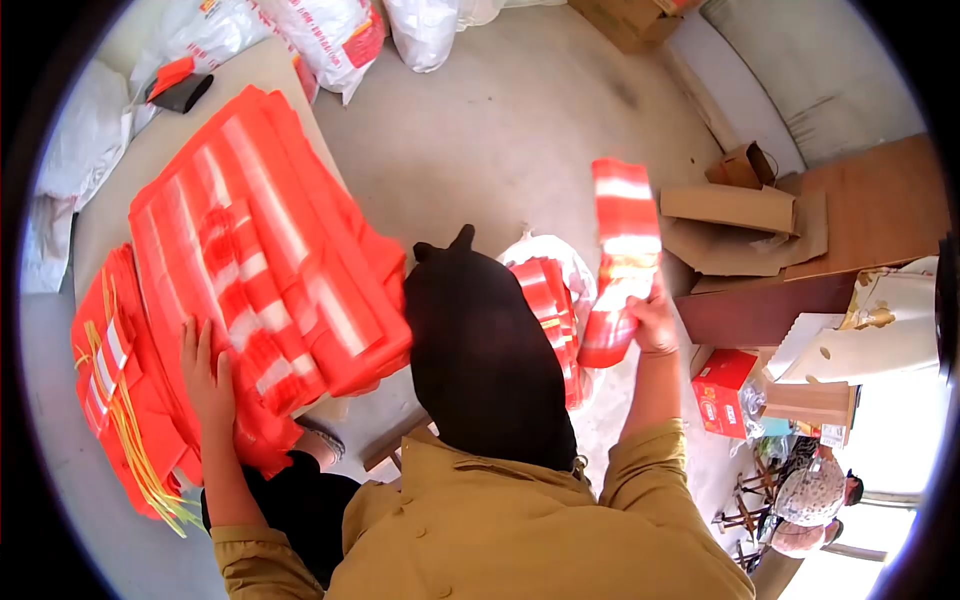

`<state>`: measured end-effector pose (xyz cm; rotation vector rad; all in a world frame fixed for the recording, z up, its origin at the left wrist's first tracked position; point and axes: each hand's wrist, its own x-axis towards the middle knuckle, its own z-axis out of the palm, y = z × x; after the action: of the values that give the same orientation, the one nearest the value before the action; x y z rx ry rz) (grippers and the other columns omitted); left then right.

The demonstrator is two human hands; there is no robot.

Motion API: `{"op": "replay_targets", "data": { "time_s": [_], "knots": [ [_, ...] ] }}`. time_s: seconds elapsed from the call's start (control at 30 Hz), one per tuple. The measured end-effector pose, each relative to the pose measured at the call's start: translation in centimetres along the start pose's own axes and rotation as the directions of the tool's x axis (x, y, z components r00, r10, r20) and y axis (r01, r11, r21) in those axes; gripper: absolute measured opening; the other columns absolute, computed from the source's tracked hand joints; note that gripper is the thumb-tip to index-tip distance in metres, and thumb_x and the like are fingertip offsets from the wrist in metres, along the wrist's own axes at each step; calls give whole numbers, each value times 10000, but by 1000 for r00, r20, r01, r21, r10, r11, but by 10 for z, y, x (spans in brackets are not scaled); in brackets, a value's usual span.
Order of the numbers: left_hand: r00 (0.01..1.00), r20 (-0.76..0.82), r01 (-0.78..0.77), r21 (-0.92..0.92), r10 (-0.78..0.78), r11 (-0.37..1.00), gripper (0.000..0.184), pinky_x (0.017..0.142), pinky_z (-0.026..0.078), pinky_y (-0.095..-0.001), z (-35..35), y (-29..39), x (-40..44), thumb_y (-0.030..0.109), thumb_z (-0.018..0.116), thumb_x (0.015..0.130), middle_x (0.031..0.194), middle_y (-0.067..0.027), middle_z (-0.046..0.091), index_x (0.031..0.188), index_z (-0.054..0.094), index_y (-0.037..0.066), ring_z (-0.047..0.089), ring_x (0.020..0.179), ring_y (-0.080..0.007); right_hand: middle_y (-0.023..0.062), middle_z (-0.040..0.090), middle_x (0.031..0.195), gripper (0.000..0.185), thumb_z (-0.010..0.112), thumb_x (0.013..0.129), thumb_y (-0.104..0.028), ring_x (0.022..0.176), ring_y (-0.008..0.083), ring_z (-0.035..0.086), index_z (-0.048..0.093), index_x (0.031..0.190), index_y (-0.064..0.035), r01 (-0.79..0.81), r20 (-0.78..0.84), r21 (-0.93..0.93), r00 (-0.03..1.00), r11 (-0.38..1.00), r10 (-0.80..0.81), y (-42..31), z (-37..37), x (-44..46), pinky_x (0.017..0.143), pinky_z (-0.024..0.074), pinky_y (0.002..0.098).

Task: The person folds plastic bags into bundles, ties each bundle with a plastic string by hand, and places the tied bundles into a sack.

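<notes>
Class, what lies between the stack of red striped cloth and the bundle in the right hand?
In the head view, a black-clad knee and, nearer the right hand, a white bag holding red bundles lie between the stack and the held bundle.

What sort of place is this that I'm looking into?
Probably a small workshop or packing room: a stack of bright red fabric with pale stripes, bulging white plastic sacks with red print and an open brown cardboard box suggest goods being handled.
</notes>
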<state>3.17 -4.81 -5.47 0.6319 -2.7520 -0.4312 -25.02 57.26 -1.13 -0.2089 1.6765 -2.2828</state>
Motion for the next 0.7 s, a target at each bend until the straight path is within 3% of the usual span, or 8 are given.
{"op": "replay_targets", "data": {
  "time_s": [0.1, 0.2, 0.23, 0.3, 0.4, 0.5, 0.63, 0.7],
  "knots": [
    [1000, 6, -2, 0, 2, 1000, 525, 1265, 225, -470, 1, 0, 0, 166, 549, 1003, 1662, -131, 361, 1518, 509, 73, 265, 1561, -364, 71, 607, 1346, 727, 666, 885, 55, 1150, 176, 633, 402, 1552, -66, -302, -103, -29, 949, 953, 298, 66, -43, -14, 962, 561, 356],
    [1000, 10, 5, 18, -5, 1000, 522, 1266, 226, -460, 1, 1, -1, 150, 545, 1004, 1667, -122, 356, 1520, 506, 76, 260, 1566, -348, 132, 556, 1432, 847, 677, 896, -33, 1239, 255, 588, 264, 1633, -81, -501, -208, -275, 864, 820, 458, 167, -95, -34, 1025, 517, 385],
    [1000, 13, 12, 24, -12, 1000, 523, 1265, 227, -457, 2, 2, 0, 146, 545, 1003, 1667, -120, 356, 1520, 506, 78, 261, 1567, -344, 83, 638, 1344, 769, 687, 878, 18, 1179, 237, 644, 376, 1576, -69, -602, -304, -368, 798, 708, 521, 187, -106, -44, 1041, 528, 398],
    [1000, 19, 11, 37, -12, 999, 524, 1264, 233, -449, 1, 5, 0, 138, 541, 1001, 1666, -119, 358, 1521, 505, 82, 266, 1566, -335, 94, 633, 1362, 767, 691, 865, 27, 1186, 242, 640, 394, 1567, -67, -543, -252, -139, 828, 828, 501, 202, -110, -50, 1036, 524, 387],
    [1000, 26, 12, 65, -14, 998, 527, 1261, 245, -441, -1, 6, 1, 128, 536, 998, 1666, -116, 359, 1522, 503, 86, 273, 1564, -330, 100, 627, 1374, 755, 696, 862, 27, 1194, 245, 640, 410, 1555, -60, -546, -249, -176, 830, 819, 500, 184, -103, -45, 1025, 525, 378],
    [1000, 26, 13, 90, -16, 996, 527, 1257, 255, -438, 1, 4, 1, 123, 534, 997, 1665, -115, 360, 1522, 503, 88, 280, 1561, -330, 106, 636, 1363, 731, 710, 872, -4, 1192, 243, 644, 420, 1541, -44, -424, -291, -553, 905, 717, 311, 194, -117, -43, 1015, 529, 363],
    [999, 19, 34, 86, -35, 996, 526, 1255, 261, -437, 0, 9, 0, 127, 538, 997, 1662, -117, 365, 1520, 503, 86, 288, 1557, -331, 186, 424, 1586, 799, 783, 873, -154, 1454, 363, 425, 400, 1571, -86, -366, -375, -923, 925, 118, -67, 172, -46, -45, 1172, 396, 444],
    [999, 23, 30, 88, -32, 996, 525, 1253, 263, -438, -2, 14, 1, 137, 543, 996, 1659, -119, 371, 1517, 506, 84, 293, 1555, -332, 185, 215, 1693, 755, 698, 939, -413, 1572, 391, 177, 402, 1593, -180, -263, -267, -956, 964, -130, 16, 179, -29, -46, 1240, 260, 523]
  ]
}}
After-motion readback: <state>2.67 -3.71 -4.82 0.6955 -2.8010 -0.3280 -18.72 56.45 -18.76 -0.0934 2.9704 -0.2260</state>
